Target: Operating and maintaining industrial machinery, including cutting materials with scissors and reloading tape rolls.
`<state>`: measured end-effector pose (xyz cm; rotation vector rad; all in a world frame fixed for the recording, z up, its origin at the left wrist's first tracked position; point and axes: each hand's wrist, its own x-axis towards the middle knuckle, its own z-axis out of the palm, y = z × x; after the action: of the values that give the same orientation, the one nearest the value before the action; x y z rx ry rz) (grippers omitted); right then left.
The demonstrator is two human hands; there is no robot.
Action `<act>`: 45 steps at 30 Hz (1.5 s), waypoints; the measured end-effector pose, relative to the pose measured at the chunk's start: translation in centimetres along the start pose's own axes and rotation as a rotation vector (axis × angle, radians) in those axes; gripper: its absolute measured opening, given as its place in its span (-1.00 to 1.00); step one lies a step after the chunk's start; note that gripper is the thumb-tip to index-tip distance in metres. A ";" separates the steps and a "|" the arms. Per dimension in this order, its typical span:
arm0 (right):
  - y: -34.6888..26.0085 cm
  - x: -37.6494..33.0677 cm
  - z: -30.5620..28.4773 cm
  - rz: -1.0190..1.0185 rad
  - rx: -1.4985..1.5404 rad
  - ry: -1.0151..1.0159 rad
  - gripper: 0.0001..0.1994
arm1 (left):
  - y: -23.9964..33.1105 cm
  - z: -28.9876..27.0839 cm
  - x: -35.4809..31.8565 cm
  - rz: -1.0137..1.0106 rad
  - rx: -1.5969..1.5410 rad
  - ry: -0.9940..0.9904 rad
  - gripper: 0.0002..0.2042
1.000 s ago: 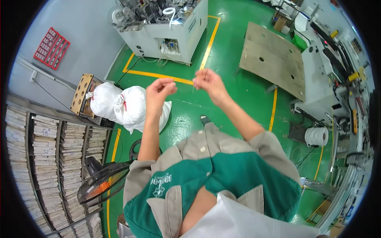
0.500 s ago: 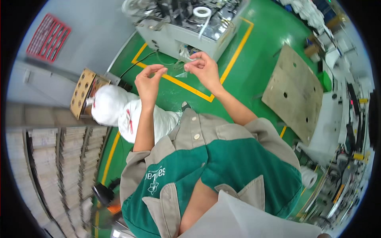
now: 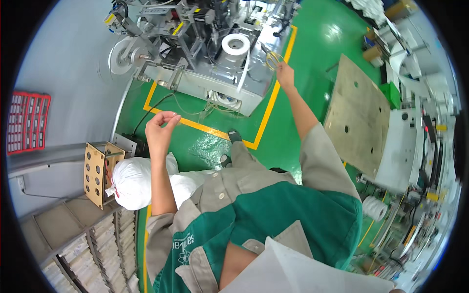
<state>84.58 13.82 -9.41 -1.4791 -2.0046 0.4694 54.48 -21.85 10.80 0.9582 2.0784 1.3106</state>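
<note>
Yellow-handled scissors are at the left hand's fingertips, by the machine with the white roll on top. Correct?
Wrong hand: the head view shows the yellow-handled scissors at the fingertips of the right hand; the left hand is well apart from them. They are by the machine with the white roll on top.

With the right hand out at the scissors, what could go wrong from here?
1. The scissors are by the edge of the machine; a loose grip by the right hand might drop them.
2. A white strip hangs from the white roll near the scissors; a sideways sweep could snag it.
3. A black cable crosses the floor; it may be a trip hazard.
</note>
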 end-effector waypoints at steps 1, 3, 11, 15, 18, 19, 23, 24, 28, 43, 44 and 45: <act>1.0 2.6 1.5 -0.011 -0.096 -0.019 -0.78 | -0.8 -0.2 1.2 -0.030 0.036 0.009 -0.87; 3.8 6.6 4.9 -0.036 -0.156 -0.067 -0.74 | -1.0 -0.8 3.1 -0.114 0.056 0.004 -0.86; 6.9 11.1 7.3 -0.075 -0.324 -0.328 -0.47 | -1.1 -4.0 9.1 -0.293 -0.158 0.057 -0.88; 2.9 7.5 0.1 0.045 0.129 -0.130 -0.47 | -1.9 -7.2 8.6 -0.293 -0.280 0.225 -0.88; -7.4 1.7 -4.2 0.027 0.453 -0.080 -0.48 | -1.7 -10.6 8.5 -0.280 -0.463 0.448 -0.86; -13.1 -0.3 -4.9 0.017 0.627 -0.214 -0.48 | -1.6 -11.8 8.5 -0.271 -0.516 0.497 -0.85; -34.2 -5.9 -3.6 -0.191 0.790 -0.927 -0.19 | -1.7 -18.3 11.4 -0.087 -0.676 0.547 -0.81; -37.7 -7.4 -0.8 -0.336 0.827 -1.011 -0.23 | -1.4 -20.0 12.4 -0.036 -0.698 0.556 -0.78; -51.1 -12.1 7.9 -0.518 0.783 -1.120 -0.36 | -2.3 -27.7 14.6 0.073 -0.700 0.572 -0.75; -75.0 -15.2 26.0 -0.292 1.082 -0.922 -0.58 | -11.7 -44.9 23.3 0.043 -0.803 0.432 -0.76; -75.5 -14.8 26.7 -0.267 1.092 -0.892 -0.59 | -12.1 -45.2 24.4 0.045 -0.805 0.419 -0.76; -75.9 -14.4 27.5 -0.256 1.103 -0.877 -0.60 | -12.3 -45.5 25.4 0.049 -0.801 0.414 -0.76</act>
<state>13.85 -22.05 11.55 -0.3023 -1.8363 1.9420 2.21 -31.12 17.27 0.3973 1.5183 2.2536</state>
